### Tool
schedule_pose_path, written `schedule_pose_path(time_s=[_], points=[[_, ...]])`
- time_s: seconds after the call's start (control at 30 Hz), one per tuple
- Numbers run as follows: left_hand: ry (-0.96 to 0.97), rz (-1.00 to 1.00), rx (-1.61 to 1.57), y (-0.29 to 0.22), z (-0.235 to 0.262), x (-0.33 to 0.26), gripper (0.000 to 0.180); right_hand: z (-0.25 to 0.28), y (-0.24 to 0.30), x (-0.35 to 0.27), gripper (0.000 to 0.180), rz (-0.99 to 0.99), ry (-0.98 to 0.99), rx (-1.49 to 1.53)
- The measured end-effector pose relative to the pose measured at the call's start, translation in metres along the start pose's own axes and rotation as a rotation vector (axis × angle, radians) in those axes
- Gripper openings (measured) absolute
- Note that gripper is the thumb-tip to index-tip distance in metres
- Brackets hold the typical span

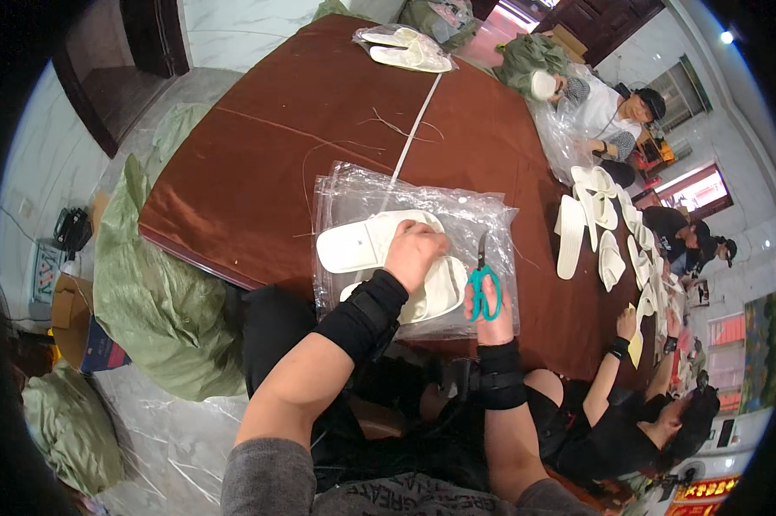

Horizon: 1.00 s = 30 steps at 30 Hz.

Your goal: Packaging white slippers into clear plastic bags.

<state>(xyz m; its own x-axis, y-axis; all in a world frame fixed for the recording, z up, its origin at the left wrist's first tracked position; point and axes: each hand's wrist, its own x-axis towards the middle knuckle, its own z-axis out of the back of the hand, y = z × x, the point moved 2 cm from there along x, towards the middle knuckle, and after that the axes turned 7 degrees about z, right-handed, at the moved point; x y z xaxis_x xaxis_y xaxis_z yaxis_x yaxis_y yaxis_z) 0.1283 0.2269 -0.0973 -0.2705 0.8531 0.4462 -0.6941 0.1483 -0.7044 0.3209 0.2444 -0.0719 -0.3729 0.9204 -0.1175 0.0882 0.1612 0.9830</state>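
Gripping teal-handled scissors (483, 288) blades-up, the right hand (489, 303) sits just right of the white slippers (366, 245); the left hand (414, 252) presses down on them, atop clear bags (354, 189) at the brown table's (302, 112) near edge.

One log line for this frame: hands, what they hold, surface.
left hand: pressing on white slippers | right hand: holds green-handled scissors | under slippers: stack of clear plastic bags | surface: brown table

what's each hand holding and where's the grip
The right hand holds scissors by their teal handle loops. The left hand presses on white slippers without gripping them.
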Motion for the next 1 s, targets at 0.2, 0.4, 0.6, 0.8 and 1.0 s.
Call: schedule_pose_path(time_s=[0.2, 0.4, 0.6, 0.8, 1.0], points=[[-0.042, 0.166, -0.223, 0.001, 0.031, 0.016, 0.012, 0.097, 0.007, 0.046, 0.041, 0.240, -0.109, -0.454], [-0.065, 0.239, -0.104, 0.007, 0.089, 0.010, 0.012, 0.159, 0.000, 0.059, 0.048, 0.253, -0.074, -1.635], [0.162, 0.052, 0.113, 0.022, 0.090, -0.028, 0.017, 0.081, 0.026, 0.027, 0.031, 0.514, -0.236, -1.677], [0.240, -0.191, 0.373, 0.020, 0.067, -0.051, 0.037, -0.022, 0.034, -0.011, 0.031, 0.721, 0.289, -1.281], [0.162, -0.032, 0.341, 0.022, 0.063, -0.047, 0.010, -0.052, 0.034, -0.017, 0.036, 0.720, 0.599, -1.414]])
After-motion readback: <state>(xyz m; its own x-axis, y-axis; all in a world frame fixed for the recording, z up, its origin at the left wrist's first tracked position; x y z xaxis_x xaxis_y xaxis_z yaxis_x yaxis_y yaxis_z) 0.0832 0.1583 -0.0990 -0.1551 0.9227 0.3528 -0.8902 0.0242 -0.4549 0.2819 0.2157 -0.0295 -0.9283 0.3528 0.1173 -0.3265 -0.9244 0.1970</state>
